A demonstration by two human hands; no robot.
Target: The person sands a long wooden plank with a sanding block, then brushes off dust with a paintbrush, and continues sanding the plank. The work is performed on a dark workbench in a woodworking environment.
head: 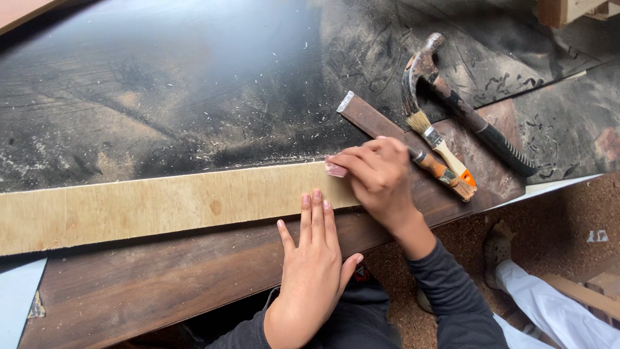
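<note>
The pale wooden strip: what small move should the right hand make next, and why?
Probably slide the small pinkish block leftward along the pale wooden strip. The right hand presses it at the strip's right end, most of the strip lies to the left, and the left hand lies flat, fingertips on the strip.

Hammer (452,103) and 2 brushes (445,158) lie right of the plank (161,203).

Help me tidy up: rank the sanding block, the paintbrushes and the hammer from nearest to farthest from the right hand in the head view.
From the right hand:
1. Sanding block: pinched in its fingertips, on the pale plank's end.
2. Paintbrushes: just right of the hand, the two crossing; too close to rank apart.
3. Hammer: farthest, up and right, beyond the brushes.
</note>
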